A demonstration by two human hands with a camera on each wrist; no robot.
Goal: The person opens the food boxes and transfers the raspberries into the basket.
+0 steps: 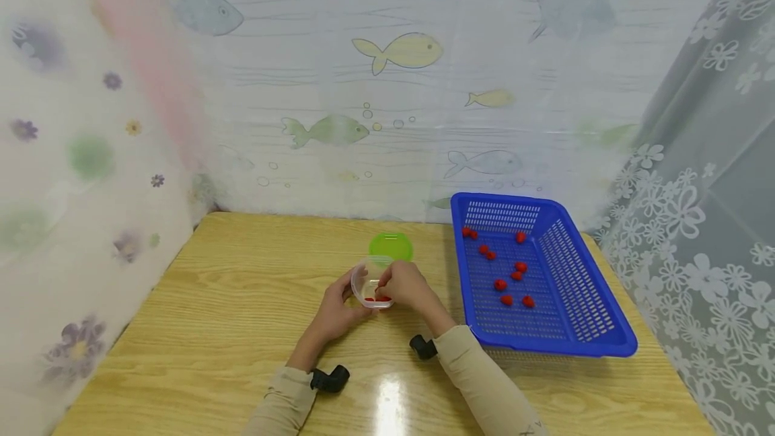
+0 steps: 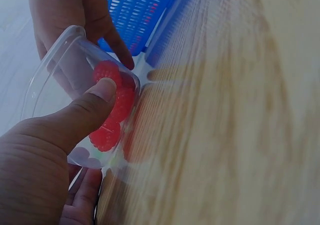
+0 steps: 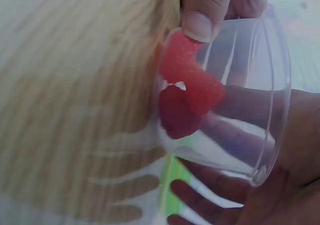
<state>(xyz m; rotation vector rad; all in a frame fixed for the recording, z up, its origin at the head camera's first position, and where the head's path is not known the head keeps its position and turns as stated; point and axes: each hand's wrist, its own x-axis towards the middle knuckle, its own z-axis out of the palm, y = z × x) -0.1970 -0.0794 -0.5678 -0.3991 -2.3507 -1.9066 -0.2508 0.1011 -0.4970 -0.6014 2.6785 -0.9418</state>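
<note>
My left hand (image 1: 337, 309) holds a clear plastic tub (image 1: 357, 291) near the table's middle, its thumb (image 2: 82, 112) pressed along the near wall. Several red raspberries (image 2: 117, 105) lie low in the tub, visible through the side. My right hand (image 1: 407, 286) reaches over the rim, with curled fingertips inside the tub pinching a raspberry (image 3: 177, 112) close to the others. Its remaining fingers (image 3: 205, 197) stay outside the wall. The exact contact at the fingertips is partly hidden by the hand and tub.
A blue slotted basket (image 1: 581, 288) stands on the right, with several raspberries (image 1: 500, 284) scattered over its floor. Behind the tub lies a green lid (image 1: 391, 247). The wooden table (image 1: 230, 301) ends at a patterned curtain (image 1: 339, 180) at the back.
</note>
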